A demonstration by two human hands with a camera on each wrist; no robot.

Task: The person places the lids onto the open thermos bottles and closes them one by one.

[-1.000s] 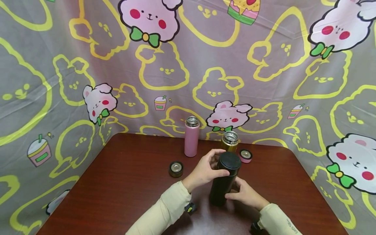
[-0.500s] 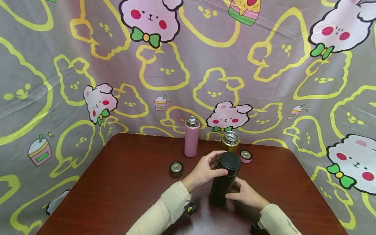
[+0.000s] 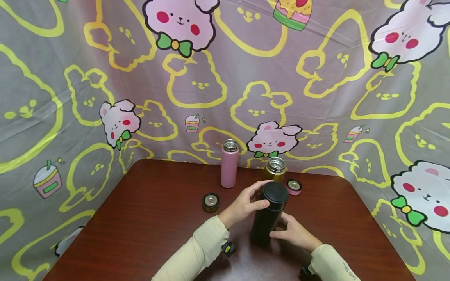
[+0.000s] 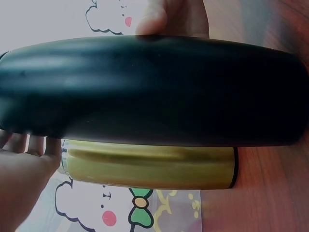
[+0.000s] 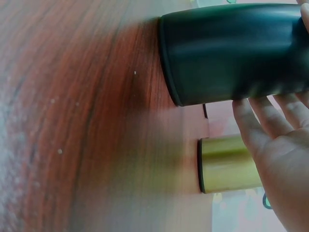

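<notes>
A black thermos flask (image 3: 263, 228) stands upright on the table, its black lid (image 3: 275, 194) in place. My left hand (image 3: 244, 203) grips it around the lid, thumb on the near side and fingers at the back. Lower down, my right hand (image 3: 295, 233) holds the flask's body from the right. In the left wrist view the flask (image 4: 154, 92) hides part of a gold flask (image 4: 149, 166) behind it. The right wrist view has my right fingers against the black flask (image 5: 231, 55), its base close to the tabletop.
An uncapped pink flask (image 3: 229, 168) and the uncapped gold flask (image 3: 275, 169) stand at the back. A dark-rimmed lid (image 3: 211, 203) lies upturned left of my hands; a pink lid (image 3: 294, 187) lies upturned at the right. Patterned cloth (image 3: 211, 86) surrounds the brown table (image 3: 147, 210).
My left thumb has shifted slightly left across the lid, and the left fingers have turned a little around it. The right hand and the black flask have hardly moved.
</notes>
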